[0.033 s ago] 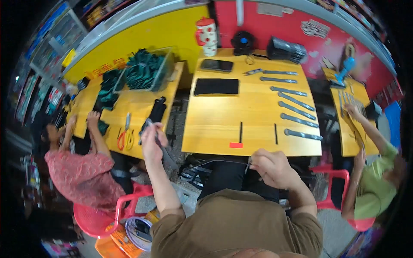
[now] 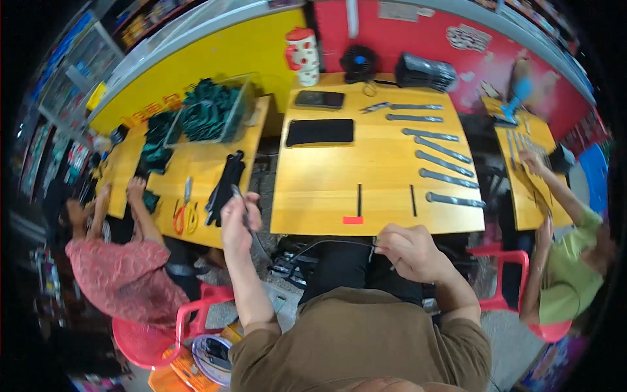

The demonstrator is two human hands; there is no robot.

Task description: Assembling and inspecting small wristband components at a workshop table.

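Currently, right hand [image 2: 410, 253] pinches strip [image 2: 339, 242].

The tabletop [image 2: 313, 186] looks like smooth, glossy wood, the grey strips [image 2: 455, 200] like shiny plastic.

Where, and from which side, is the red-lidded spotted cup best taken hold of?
Probably by its red handle, coming from the left: the spotted cup stands upright near the far left corner of the table, and the handle juts from its left side.
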